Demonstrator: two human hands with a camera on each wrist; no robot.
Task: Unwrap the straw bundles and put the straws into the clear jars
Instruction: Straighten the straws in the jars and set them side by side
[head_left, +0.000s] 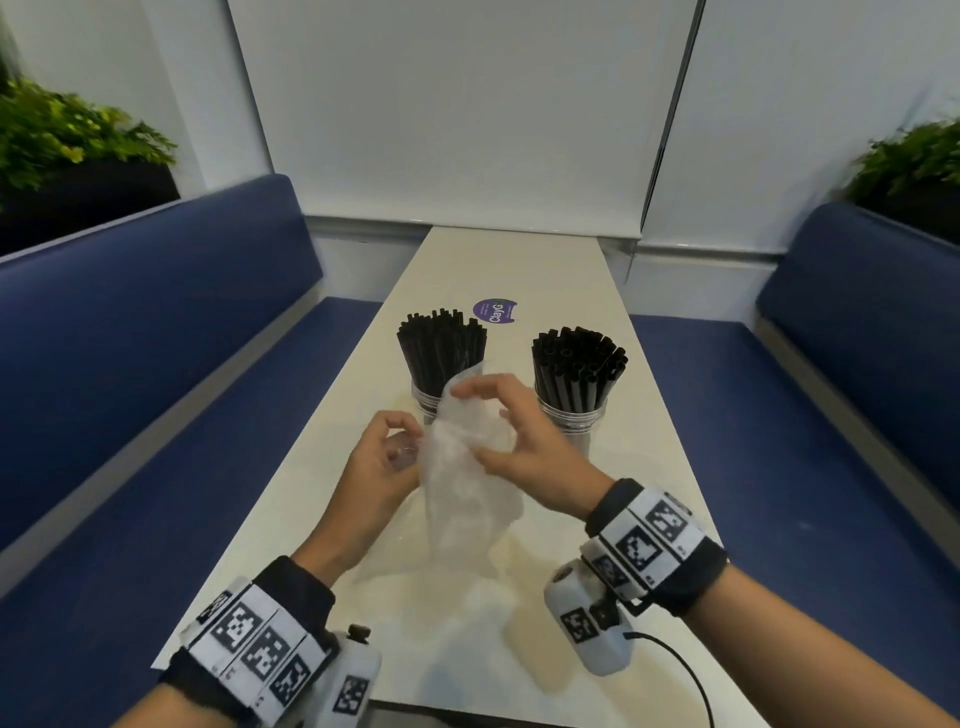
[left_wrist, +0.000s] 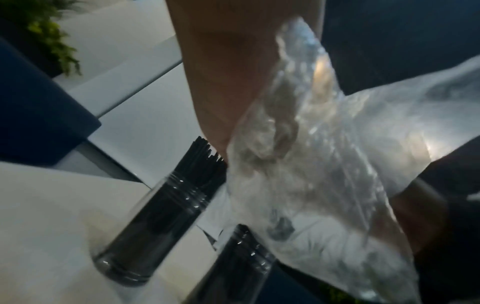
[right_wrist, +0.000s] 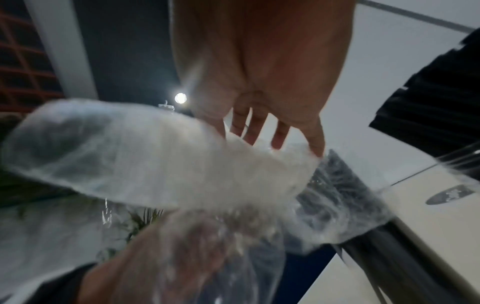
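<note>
Two clear jars stand mid-table, the left jar and the right jar, both packed with upright black straws. In front of them I hold a crumpled clear plastic wrapper above the table. My left hand grips its left edge with curled fingers. My right hand arches over its top, fingertips and thumb pinching the plastic. No straws show inside the wrapper.
More clear plastic lies flat on the near end of the table. A purple round sticker sits behind the jars. Blue benches flank the narrow table, plants stand behind them, and a white wall closes the far end.
</note>
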